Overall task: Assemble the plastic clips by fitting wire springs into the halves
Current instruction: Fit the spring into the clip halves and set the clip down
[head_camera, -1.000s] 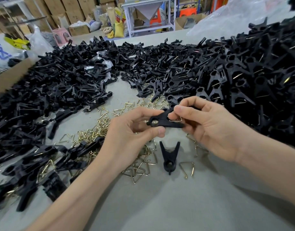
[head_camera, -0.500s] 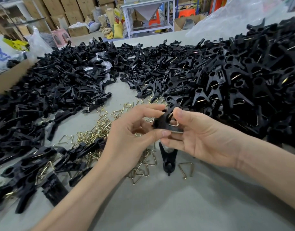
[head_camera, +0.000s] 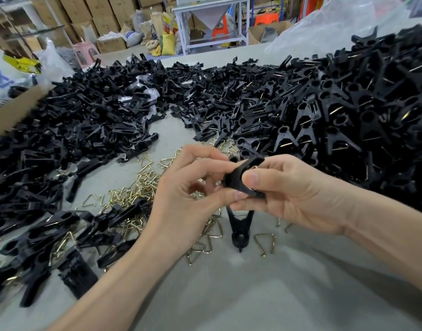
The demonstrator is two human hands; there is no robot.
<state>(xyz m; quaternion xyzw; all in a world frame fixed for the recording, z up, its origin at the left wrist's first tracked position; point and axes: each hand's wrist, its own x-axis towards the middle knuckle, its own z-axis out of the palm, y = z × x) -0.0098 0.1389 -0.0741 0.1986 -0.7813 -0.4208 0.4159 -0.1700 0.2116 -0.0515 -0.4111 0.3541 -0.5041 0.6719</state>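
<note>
Both hands hold one black plastic clip (head_camera: 241, 176) above the grey table. My left hand (head_camera: 186, 197) pinches its ring end between thumb and fingers. My right hand (head_camera: 293, 189) grips its forked end, thumb pressed on top, with a bit of brass wire showing under the thumb. A second black clip (head_camera: 239, 225) lies on the table just below the hands, jaws pointing toward me. A loose brass wire spring (head_camera: 266, 242) lies to its right. Several more brass springs (head_camera: 133, 192) are scattered left of my hands.
Large heaps of black clip parts cover the table: one on the left (head_camera: 69, 130) and a taller one on the right (head_camera: 348, 103). More clips (head_camera: 50, 237) lie near the front left. A clear plastic bag (head_camera: 336, 27) sits at the back right. Bare grey table (head_camera: 253, 295) lies near me.
The held clip has tilted from lying flat to angled up to the right, and my right hand's thumb has slid over its forked end. Both hands have closed in together.
</note>
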